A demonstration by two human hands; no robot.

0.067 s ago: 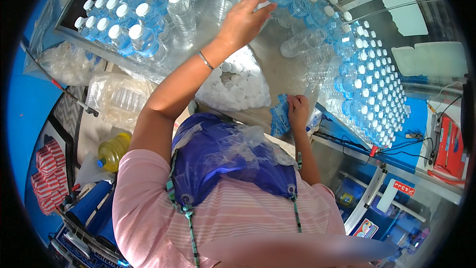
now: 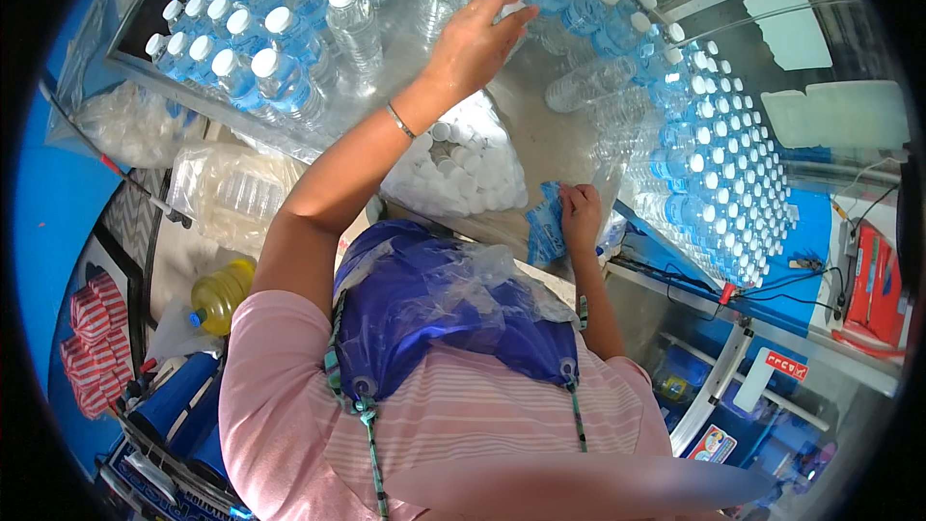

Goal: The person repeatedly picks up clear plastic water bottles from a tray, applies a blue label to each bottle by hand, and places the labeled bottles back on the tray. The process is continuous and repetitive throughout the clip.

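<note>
Over the metal tray [image 2: 386,96], my left hand [image 2: 471,46] is closed round the top of a clear plastic bottle [image 2: 511,13]. White shows between its thumb and fingers, and the hand hides much of the bottle. Lower and to the right, my right hand [image 2: 581,216] pinches a bunch of blue printed plastic labels [image 2: 547,228] near the tray's front edge. Between my arms lies an open clear bag of white caps [image 2: 473,169]. A clear bottle [image 2: 590,83] lies tilted on its side, right of my left hand.
Capped bottles with blue labels [image 2: 280,68] crowd the tray's left. More capped bottles [image 2: 719,164] stand packed in rows at right. Cables [image 2: 791,280] run along the right side. A yellow jug [image 2: 224,295] and plastic-wrapped bottles [image 2: 236,188] sit at lower left.
</note>
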